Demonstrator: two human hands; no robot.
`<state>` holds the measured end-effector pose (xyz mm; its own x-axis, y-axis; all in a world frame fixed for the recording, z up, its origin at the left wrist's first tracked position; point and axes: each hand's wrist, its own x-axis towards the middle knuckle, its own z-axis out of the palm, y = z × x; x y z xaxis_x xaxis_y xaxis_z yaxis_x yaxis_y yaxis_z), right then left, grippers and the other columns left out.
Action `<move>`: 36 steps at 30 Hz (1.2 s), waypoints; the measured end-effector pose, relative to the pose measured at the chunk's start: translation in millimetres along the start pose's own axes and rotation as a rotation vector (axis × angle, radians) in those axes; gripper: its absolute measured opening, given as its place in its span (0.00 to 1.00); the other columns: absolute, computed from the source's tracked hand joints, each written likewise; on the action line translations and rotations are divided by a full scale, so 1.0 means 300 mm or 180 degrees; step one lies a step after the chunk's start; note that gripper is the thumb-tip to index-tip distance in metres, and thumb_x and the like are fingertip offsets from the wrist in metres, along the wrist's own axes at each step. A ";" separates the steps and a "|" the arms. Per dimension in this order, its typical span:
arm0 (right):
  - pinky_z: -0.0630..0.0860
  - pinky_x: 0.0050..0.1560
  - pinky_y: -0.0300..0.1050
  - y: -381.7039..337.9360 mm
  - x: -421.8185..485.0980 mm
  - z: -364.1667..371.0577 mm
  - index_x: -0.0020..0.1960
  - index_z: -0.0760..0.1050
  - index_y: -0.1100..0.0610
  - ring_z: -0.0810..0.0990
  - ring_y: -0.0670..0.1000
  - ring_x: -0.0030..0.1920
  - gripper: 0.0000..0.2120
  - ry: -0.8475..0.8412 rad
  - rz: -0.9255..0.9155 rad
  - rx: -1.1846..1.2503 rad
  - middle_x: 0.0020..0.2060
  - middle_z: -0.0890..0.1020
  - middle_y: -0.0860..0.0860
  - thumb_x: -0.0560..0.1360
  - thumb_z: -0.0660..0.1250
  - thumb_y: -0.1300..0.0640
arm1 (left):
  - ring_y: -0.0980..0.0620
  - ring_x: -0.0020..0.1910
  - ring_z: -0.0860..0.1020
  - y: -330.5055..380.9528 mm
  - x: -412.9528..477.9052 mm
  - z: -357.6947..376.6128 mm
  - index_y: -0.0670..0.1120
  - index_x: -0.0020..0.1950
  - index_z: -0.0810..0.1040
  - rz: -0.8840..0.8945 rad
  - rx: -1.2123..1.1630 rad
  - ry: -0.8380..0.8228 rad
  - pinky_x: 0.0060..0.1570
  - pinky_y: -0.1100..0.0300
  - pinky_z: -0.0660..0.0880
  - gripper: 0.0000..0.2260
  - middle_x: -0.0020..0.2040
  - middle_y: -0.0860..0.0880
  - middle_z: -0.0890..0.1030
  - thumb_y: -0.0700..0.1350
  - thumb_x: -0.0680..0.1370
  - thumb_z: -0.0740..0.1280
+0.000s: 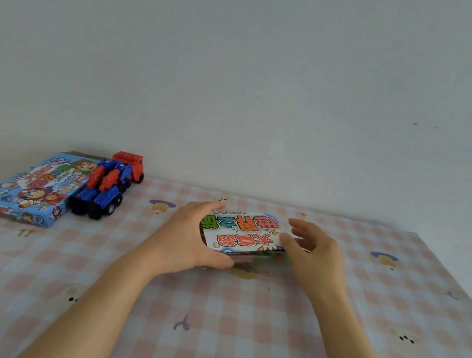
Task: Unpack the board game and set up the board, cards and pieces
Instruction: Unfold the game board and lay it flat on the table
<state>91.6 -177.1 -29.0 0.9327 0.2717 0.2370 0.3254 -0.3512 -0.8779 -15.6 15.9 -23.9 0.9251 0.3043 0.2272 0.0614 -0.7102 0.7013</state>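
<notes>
The packet of game contents (243, 235) is held low at the middle of the counter (206, 327); whether it rests on the checked cloth (31, 271) or hangs just above it cannot be told. A printed sheet with large red and green characters is turned face up, and small coloured pieces can be made out beneath it through what looks like clear wrapping.

The left hand (189, 236) is clamped round the packet's left end, with fingers curled over the far edge and the thumb laid along the near one, so the bundle is steadied. The right hand (315, 252) is spread apart at the right end. Its thumb touches the sheet's edge and its fingers are arched above without closing, probably to find the wrapping's opening or to lift the sheet away.

The game box (27, 190) is laid flat at the far left, well apart from the packet, presumably set aside so room is given for the board. A blue toy truck (100, 195) and a red toy truck (131, 164) are parked just beside the box's right edge and play no part.

The unpacking is judged to be early: the board is not yet unfolded, and no cards or pieces are laid out
</notes>
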 end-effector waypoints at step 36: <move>0.70 0.30 0.32 -0.398 -0.376 0.520 0.58 0.76 0.46 0.78 0.43 0.46 0.12 -0.1673 -0.0285 -0.0301 0.51 0.79 0.47 0.75 0.67 0.56 | 0.58 0.53 0.74 -0.271 -0.512 -0.546 0.59 0.71 0.64 -0.1084 -0.0035 0.0184 0.43 0.67 0.71 0.43 0.63 0.54 0.68 0.38 0.62 0.78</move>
<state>-76.5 -26.2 -15.8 0.7052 0.7074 0.0479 0.4353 -0.3787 -0.8168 -224.1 130.9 -5.0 0.8295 0.5583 0.0165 0.3586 -0.5549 0.7506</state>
